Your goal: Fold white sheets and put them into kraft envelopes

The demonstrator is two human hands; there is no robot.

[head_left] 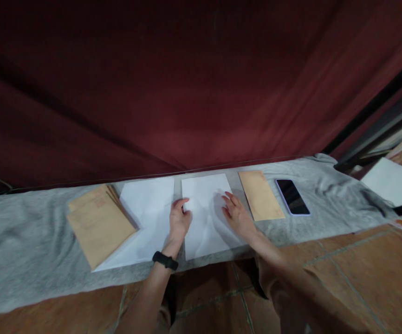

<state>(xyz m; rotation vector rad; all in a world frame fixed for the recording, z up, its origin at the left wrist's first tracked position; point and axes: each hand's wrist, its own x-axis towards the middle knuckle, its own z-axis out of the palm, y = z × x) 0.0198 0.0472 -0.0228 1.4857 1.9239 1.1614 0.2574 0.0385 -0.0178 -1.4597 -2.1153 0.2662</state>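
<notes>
A white sheet of paper (pixel 204 222) lies flat in front of me, with a faint crease or shadow across its middle. At its left edge is my left hand (pixel 180 220), thumb and index finger apart and nothing seen between them; a black band is on that wrist. Over the sheet's right side my right hand (pixel 236 213) has its fingers spread and slightly curled. Whether either hand touches the paper I cannot tell. More white paper (pixel 148 199) lies to the left, partly under several brown envelopes (pixel 100 227). A single brown envelope (pixel 261 195) rests right of the sheet.
A phone with a pale purple case (pixel 293 197) lies beyond the single envelope. Grey cloth (pixel 23 246) covers the narrow surface, its front edge above a tiled floor (pixel 354 273). A dark red curtain (pixel 187 93) hangs behind. At right stands a dark frame with a white panel (pixel 394 181).
</notes>
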